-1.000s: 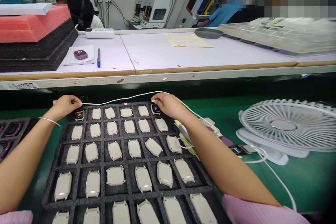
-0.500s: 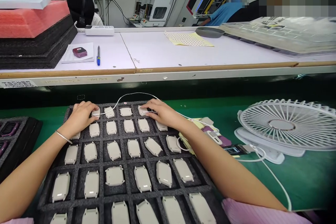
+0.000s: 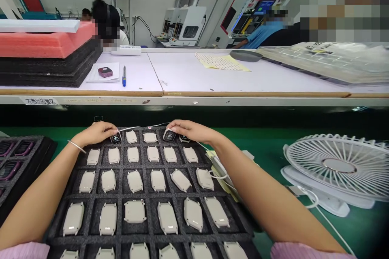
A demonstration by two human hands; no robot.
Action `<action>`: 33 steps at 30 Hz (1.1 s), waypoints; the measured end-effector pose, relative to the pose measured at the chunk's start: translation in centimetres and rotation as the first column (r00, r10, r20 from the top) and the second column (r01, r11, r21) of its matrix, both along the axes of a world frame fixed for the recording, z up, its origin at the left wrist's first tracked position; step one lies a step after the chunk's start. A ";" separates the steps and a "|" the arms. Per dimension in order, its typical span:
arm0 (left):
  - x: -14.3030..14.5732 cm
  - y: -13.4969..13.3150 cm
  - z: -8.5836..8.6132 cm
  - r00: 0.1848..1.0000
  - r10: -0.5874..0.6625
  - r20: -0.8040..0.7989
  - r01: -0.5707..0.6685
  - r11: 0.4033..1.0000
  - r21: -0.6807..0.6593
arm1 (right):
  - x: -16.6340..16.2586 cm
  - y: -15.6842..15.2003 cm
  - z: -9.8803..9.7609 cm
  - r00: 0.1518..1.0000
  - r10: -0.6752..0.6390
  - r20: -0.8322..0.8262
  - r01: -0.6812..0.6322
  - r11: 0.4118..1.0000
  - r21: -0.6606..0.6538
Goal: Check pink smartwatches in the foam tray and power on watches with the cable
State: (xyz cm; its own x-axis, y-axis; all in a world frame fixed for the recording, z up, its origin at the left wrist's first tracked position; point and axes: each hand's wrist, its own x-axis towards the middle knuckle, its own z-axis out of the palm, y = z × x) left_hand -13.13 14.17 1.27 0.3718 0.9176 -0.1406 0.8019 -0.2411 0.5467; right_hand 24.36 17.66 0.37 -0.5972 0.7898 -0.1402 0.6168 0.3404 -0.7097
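My left hand [image 3: 99, 132] grips a smartwatch body [image 3: 116, 138] by its edge at the tray's far left; its dark screen is lit. Between the fingers of my right hand [image 3: 191, 130] is another smartwatch body [image 3: 169, 135], tilted up, screen facing me. A further watch with a lit screen [image 3: 184, 139] sits partly hidden under that hand. A thin white cable [image 3: 130, 128] runs between both hands; whether it joins the watches I cannot tell. Below them, the black foam tray [image 3: 120, 194] holds rows of beige watch bodies [image 3: 135, 211], backs up.
A white fan [image 3: 338, 165] stands at right. Left lies another foam tray [image 3: 36, 158] with purple-rimmed watches. Yellow paper [image 3: 226, 188] is beside the main tray. Behind, a raised shelf [image 3: 179, 81] carries foam stacks [image 3: 39, 68], a pen [image 3: 124, 77] and plastic trays [image 3: 322, 64]. Two or more people are beyond.
Both held watches have turned from back-up to showing their screens. The cable's high arc between my hands has flattened. The camera view has shifted, so the scene sits lower and farther right.
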 end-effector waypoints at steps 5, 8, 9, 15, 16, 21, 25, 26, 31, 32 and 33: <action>0.6 0.1 -0.2 0.996 0.026 -0.080 -0.029 0.999 -0.032 | -2.2 0.1 1.1 0.972 -0.014 0.233 -0.001 0.998 0.062; 0.5 -0.1 -0.5 0.994 0.039 -0.100 -0.041 0.999 -0.019 | -3.5 0.1 1.2 0.925 -0.053 0.376 -0.005 0.988 0.151; 0.5 -0.2 -0.7 0.993 0.048 -0.111 -0.050 0.999 -0.010 | -3.8 0.0 1.1 0.916 -0.067 0.396 -0.003 0.985 0.173; 0.7 -0.6 -1.5 0.989 0.105 -0.105 -0.096 0.992 0.086 | -3.9 -1.0 0.1 0.924 -0.121 0.363 0.025 0.966 0.259; 0.8 -0.6 -1.6 0.988 0.112 -0.110 -0.102 0.990 0.095 | -3.8 -1.1 0.0 0.928 -0.123 0.351 0.026 0.963 0.269; 1.0 -0.3 -1.9 0.984 0.120 -0.129 -0.106 0.988 0.111 | -3.6 -1.2 0.0 0.923 -0.139 0.359 0.036 0.960 0.279; 1.0 -0.1 -2.1 0.984 0.119 -0.132 -0.103 0.988 0.118 | -3.5 -1.0 0.0 0.920 -0.154 0.361 0.055 0.962 0.269; 1.1 0.0 -2.1 0.984 0.121 -0.131 -0.106 0.987 0.118 | -3.5 -0.9 -0.1 0.921 -0.153 0.359 0.056 0.963 0.265; 1.4 -0.2 -2.0 0.983 0.147 -0.113 -0.135 0.985 0.106 | -2.9 -0.4 -0.9 0.936 -0.167 0.309 0.077 0.956 0.283; 1.5 -0.2 -1.9 0.982 0.154 -0.105 -0.144 0.985 0.100 | -2.7 -0.2 -1.0 0.936 -0.205 0.287 0.109 0.942 0.317; 1.4 -0.3 -1.8 0.981 0.171 -0.091 -0.162 0.982 0.096 | -2.5 -0.1 -1.1 0.933 -0.244 0.263 0.140 0.923 0.359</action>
